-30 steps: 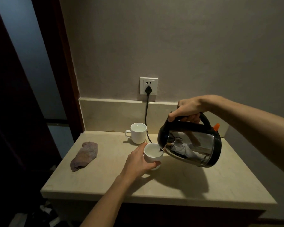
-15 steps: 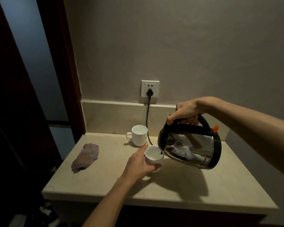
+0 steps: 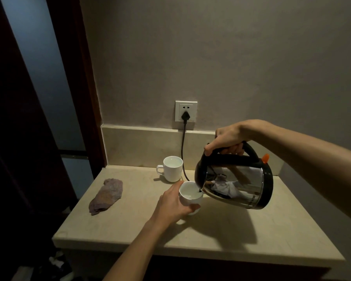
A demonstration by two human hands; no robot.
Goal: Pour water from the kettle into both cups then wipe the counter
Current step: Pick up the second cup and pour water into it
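My right hand [image 3: 228, 139] grips the black handle of a shiny steel kettle [image 3: 237, 186], which is tilted to the left with its spout over a white cup [image 3: 189, 196]. My left hand [image 3: 173, 203] wraps around that near cup and holds it on the beige counter [image 3: 221, 236]. Water shows in the bottom of the near cup. A second white cup [image 3: 172, 169] with its handle to the left stands behind it near the back wall. A purplish-brown cloth [image 3: 107, 196] lies flat at the counter's left side.
A white wall socket [image 3: 186, 111] holds a black plug whose cord [image 3: 183, 151] drops down behind the far cup. A dark door frame [image 3: 77, 88] borders the counter on the left. The counter's front edge is close to me.
The view has shifted slightly. The kettle stays tilted over the near cup and both hands keep their grip.
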